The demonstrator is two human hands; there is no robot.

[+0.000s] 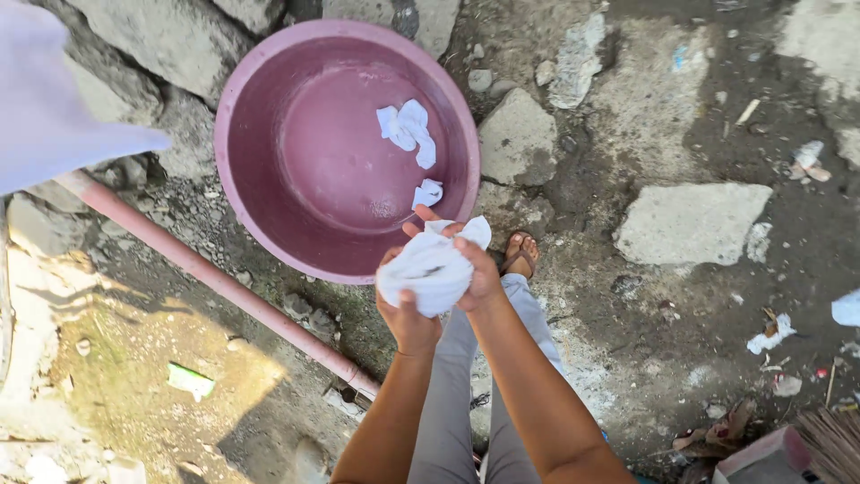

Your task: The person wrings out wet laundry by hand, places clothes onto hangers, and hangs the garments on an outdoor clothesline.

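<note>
Both my hands grip one bunched white cloth in front of me, just over the near rim of a round pink basin. My left hand holds the cloth from below, and my right hand wraps it from the right with fingers over the top. Two smaller white cloth pieces lie inside the basin, one near the middle right and one lower down. The basin looks wet inside.
A pink pipe runs diagonally across the ground under the basin. Broken concrete slabs, stones and scattered litter cover the dirt. My sandalled foot stands beside the basin. A pale fabric hangs at the upper left.
</note>
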